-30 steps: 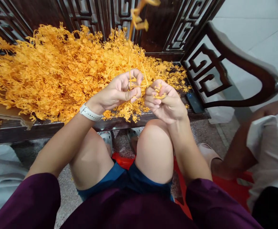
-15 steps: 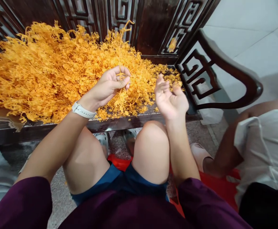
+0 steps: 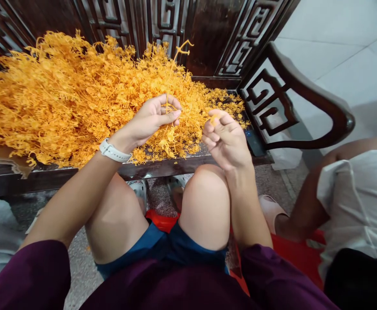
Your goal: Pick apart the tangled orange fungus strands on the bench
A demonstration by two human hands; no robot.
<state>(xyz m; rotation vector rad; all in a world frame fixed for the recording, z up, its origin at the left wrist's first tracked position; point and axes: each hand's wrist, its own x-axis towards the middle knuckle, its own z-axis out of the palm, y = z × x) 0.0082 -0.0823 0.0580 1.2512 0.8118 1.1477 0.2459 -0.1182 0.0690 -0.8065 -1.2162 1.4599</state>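
My left hand (image 3: 158, 116), a pale watch strap on its wrist, is closed on a thin orange plastic stem (image 3: 182, 49) with a branched tip. The stem rises past my fingers toward the bench back, and small orange pieces hang below them. To its right, my right hand (image 3: 225, 137) is closed in a pinch around a small orange plastic piece (image 3: 213, 119); its exact shape is partly hidden. Behind both hands spreads a large heap of tangled orange plastic pieces (image 3: 72, 94) on stems.
The heap lies on a dark wooden bench (image 3: 149, 170) with a carved back. A curved armrest (image 3: 330, 103) closes its right end. Loose orange pieces (image 3: 229, 101) lie near that end. Cardboard (image 3: 4, 157) sticks out at left. Another person's leg (image 3: 311, 202) is at right.
My right hand has gone from open to pinching a small orange piece. The orange piece that was in the air near the armrest is gone from there. My left hand has shifted slightly right.
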